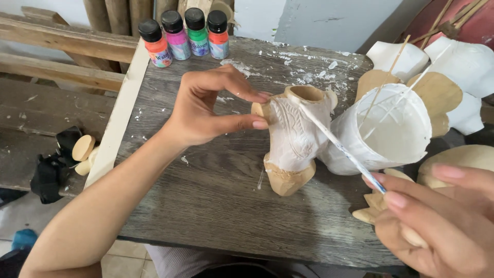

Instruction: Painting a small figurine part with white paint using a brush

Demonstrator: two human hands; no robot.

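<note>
The left hand (206, 110) pinches the carved wooden figure (293, 136) by its left side, thumb below and fingers above, so the figure stands up and does not wobble. The figure stands in the middle of the grey wooden bench (216, 190). Most of its front is already white with paint, but its foot and its open top rim are bare tan wood. The right hand (437, 221), near and to the right, grips a thin paint-covered brush (339, 144) between thumb and fingers. The brush slants up to the left so its tip touches the upper part of the figure. Just beside the figure on the right is a white paint-smeared tub (391, 128) with white paint inside and thin sticks leaning in it, close so the brush can dip easily. At the far left edge of the bench stand four small paint bottles with black caps (185, 33), in orange, pink, green and red. More flat wooden shapes, some white and some tan (447, 82), lie far right. White drips spot the bench.
</note>
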